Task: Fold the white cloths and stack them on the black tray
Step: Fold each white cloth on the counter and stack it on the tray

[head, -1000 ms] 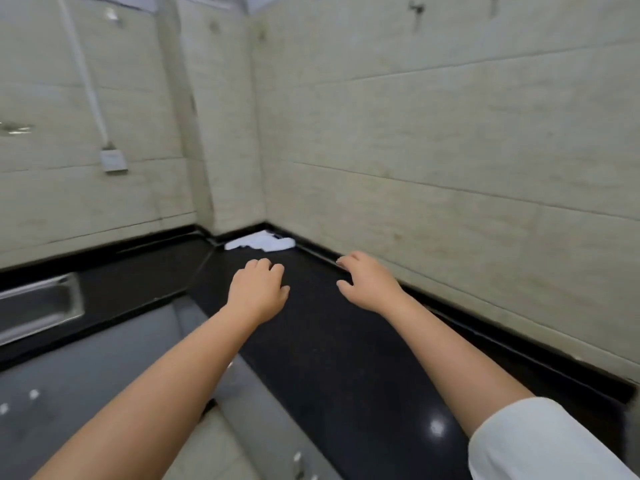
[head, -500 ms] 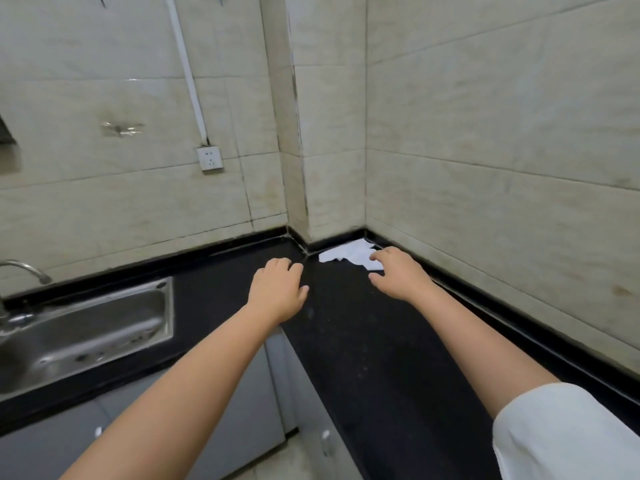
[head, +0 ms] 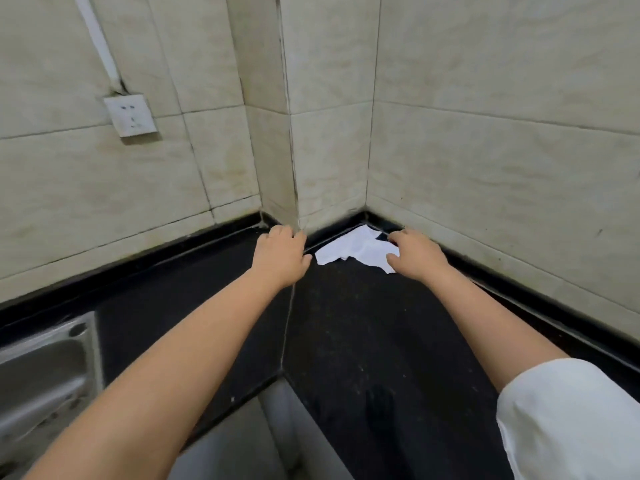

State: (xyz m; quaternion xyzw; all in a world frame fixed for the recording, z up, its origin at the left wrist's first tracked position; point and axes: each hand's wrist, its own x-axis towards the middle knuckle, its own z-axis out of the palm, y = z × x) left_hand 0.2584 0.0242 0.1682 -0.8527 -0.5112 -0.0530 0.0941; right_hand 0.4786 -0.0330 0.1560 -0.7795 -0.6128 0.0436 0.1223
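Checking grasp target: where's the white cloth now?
Head view: white cloth lies crumpled in the far counter corner, between the left hand and right hand.

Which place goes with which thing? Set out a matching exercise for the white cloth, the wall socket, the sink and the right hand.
Things:
1. white cloth
2. wall socket
3. sink
4. right hand

Places:
A. lower left edge of the view
B. on the left wall, under a white conduit
C. at the cloth's right edge
D. crumpled in the counter's far corner

Pairs: 1-D, 2-B, 3-A, 4-C
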